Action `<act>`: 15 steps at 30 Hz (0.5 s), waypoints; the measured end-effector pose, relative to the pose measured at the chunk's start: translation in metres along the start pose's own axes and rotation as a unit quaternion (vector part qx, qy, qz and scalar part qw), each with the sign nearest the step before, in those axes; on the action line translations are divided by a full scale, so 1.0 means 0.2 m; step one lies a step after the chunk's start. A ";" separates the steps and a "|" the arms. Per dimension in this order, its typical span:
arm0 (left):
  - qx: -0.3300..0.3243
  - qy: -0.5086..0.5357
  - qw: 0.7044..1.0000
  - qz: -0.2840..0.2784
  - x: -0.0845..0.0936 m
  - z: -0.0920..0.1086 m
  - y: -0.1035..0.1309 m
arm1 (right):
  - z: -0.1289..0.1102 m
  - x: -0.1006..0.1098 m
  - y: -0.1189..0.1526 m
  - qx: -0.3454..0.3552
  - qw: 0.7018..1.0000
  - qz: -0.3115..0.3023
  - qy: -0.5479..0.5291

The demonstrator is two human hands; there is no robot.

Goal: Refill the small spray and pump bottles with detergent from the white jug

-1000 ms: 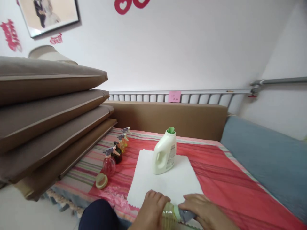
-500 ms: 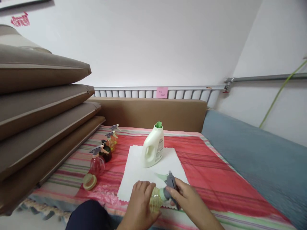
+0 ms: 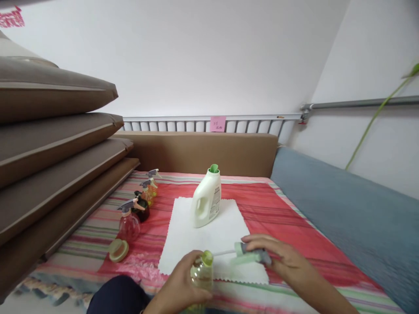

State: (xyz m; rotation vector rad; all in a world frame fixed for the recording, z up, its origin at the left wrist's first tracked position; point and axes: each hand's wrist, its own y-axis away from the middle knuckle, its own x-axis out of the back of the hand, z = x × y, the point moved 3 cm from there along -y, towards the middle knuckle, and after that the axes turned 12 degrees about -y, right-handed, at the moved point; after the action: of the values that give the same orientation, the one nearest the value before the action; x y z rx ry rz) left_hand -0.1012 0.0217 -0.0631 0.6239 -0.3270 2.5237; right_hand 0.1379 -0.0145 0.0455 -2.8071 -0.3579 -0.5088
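Note:
My left hand is wrapped around a clear yellow-green spray bottle, whose neck is uncovered at the top. My right hand grips the grey and pale green trigger spray head, which lies on its side to the right of the bottle. From the spray head a thin white tube reaches left towards the bottle's mouth; I cannot tell whether its tip is still inside. Behind both hands, a white handled jug with a green spout stands upright on a white scallop-edged cloth.
To the left, a pink spray bottle, a dark bottle and more spray bottles stand in a row. A round yellowish lid lies before them. Stacked brown cushions border the left; a blue-grey padded side borders the right.
The spray head has come off the bottle and moved right in my right hand, exposing its tube. My left hand has tipped the bottle more upright. The view has shifted slightly.

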 end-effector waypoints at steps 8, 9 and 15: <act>0.066 0.128 0.962 0.233 0.15 -0.22 -0.02 | 0.38 0.01 0.09 -0.106 0.827 0.380 -0.401; 0.043 0.166 0.961 0.217 0.14 -0.20 -0.02 | 0.40 -0.05 0.08 -0.113 0.807 0.369 -0.447; -0.041 0.293 0.954 0.048 0.01 0.04 -0.02 | 0.44 -0.47 -0.07 -0.182 0.764 0.239 -0.571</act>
State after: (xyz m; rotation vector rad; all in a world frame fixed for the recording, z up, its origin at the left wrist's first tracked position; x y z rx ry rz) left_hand -0.0981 0.0229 -0.0548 -0.1906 -0.2410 2.6261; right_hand 0.0746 0.0067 -0.0663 -3.0061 0.3148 1.4412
